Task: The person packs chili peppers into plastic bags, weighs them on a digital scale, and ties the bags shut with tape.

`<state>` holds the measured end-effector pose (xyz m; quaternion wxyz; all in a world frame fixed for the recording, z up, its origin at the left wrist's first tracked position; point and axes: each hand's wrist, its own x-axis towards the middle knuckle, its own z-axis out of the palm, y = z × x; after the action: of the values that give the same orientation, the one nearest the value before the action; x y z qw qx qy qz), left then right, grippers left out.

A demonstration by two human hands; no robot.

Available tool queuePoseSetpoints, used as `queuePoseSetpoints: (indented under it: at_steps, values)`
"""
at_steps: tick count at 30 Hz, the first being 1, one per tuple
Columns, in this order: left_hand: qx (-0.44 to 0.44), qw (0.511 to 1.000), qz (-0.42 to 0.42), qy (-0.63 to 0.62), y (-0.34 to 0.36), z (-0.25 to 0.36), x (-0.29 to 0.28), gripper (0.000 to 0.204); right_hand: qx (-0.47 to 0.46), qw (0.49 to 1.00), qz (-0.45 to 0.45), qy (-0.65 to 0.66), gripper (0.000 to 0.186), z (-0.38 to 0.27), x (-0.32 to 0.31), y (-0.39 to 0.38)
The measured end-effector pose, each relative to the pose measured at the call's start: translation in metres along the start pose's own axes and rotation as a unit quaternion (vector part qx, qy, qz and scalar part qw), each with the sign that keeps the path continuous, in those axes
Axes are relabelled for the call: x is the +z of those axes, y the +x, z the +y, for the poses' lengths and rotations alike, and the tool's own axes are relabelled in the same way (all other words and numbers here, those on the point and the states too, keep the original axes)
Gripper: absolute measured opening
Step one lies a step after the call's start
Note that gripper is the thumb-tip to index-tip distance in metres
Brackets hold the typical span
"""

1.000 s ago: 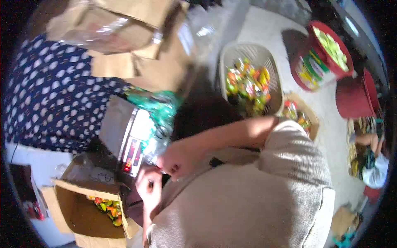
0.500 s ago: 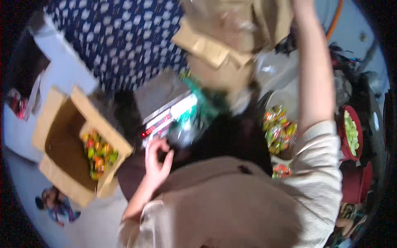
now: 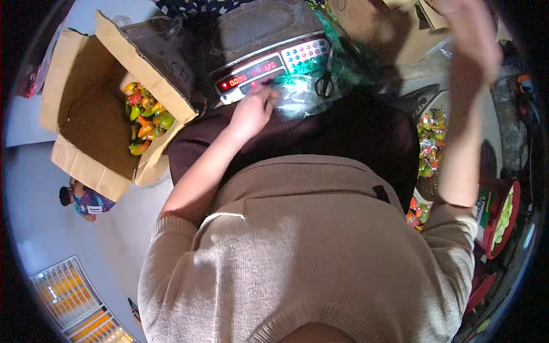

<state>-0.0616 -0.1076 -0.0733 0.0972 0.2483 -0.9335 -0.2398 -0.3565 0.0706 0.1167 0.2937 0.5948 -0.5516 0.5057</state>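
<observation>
The left hand (image 3: 253, 116) is curling its fingers at a digital scale (image 3: 269, 40) before the lap (image 3: 343, 134), beside clear plastic (image 3: 297, 100), while the blurred right hand (image 3: 472, 41) is hovering near cardboard (image 3: 382, 26), either's grasp impossible to tell.

It seems a produce-packing place: a digital scale (image 3: 274, 51) by the left hand (image 3: 253, 111), a carton (image 3: 94, 114) of peppers (image 3: 146, 117) farther left, bagged peppers (image 3: 429, 140) short of the right hand (image 3: 472, 34).

beige knit top (image 3: 320, 240), dark bottoms (image 3: 366, 137)
</observation>
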Motion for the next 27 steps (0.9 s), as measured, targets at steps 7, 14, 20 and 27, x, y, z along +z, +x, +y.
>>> queuePoseSetpoints:
  at_steps: [7, 14, 20, 27]
  values:
    - [0.064, 0.967, -0.002, 0.247, 0.036, -0.018, 0.023, 0.022, 0.166, 0.961, -0.201, 0.089, 0.025, -0.021, 0.135, -0.179]
    - [0.011, 1.0, 0.007, -0.026, 0.03, -0.015, 0.011, 0.013, 0.154, 0.928, -0.339, 0.018, 0.046, -0.016, 0.163, -0.25]
    - [0.001, 0.969, 0.18, -0.167, 0.017, 0.029, -0.033, 0.011, 0.151, 0.915, -0.374, 0.018, 0.043, -0.011, 0.171, -0.259]
    - [0.049, 0.817, 0.401, -0.411, 0.013, 0.081, -0.12, 0.01, 0.137, 0.903, -0.407, -0.027, 0.038, -0.017, 0.167, -0.257]
